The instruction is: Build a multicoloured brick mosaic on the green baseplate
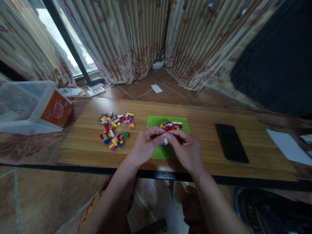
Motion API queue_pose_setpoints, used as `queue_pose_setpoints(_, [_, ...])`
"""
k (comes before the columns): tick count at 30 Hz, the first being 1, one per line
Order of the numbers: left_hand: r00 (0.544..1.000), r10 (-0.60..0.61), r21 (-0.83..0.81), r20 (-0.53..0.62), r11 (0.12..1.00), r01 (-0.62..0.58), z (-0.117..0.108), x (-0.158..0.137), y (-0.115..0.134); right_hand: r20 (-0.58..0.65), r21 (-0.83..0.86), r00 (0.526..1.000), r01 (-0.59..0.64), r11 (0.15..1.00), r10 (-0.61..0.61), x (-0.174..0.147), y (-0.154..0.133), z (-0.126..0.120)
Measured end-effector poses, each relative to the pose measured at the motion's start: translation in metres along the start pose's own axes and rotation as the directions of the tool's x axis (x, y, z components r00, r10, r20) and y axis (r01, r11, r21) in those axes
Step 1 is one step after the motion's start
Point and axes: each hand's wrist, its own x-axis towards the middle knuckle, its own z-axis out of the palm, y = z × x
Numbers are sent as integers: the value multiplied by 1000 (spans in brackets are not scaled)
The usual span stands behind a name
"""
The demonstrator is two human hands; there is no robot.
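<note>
Both my hands meet over a green studded baseplate (168,118) on the wooden table. My left hand (149,143) is closed, thumb and fingers pinching a small white toy brick (166,141). From the other side my right hand (184,146) pinches the same white piece between thumb and forefinger. Just beyond the fingertips, a block of multicoloured bricks (172,125) is built up on the baseplate, partly hidden by my hands. Loose toy bricks (114,130) in many colours lie in a scattered pile to the left of the baseplate.
A black smartphone (232,143) lies to the right on the table (204,117). White paper (290,146) is at the far right. A clear plastic bin (26,107) with an orange label stands at the left. Patterned curtains (117,42) hang behind the table.
</note>
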Motion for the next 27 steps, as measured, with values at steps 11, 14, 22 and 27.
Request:
queue_pose_setpoints(11, [998,58,3,18,998,-58,5,-4,7,95,299,987,-150,942,127,3,-1,-5])
queue_pose_setpoints(14, [998,53,-9,39,999,-52,6,-5,9,118,361,981,-184,914,151,4,1,-6])
queue_pose_setpoints(22, [998,47,-30,42,999,-46,4,-8,13,101,451,978,-210,867,184,5,3,-14])
queue_pose_setpoints(27, [989,70,-47,-134,996,-76,-2,-3,12,-105,245,980,-139,960,168,11,9,-28])
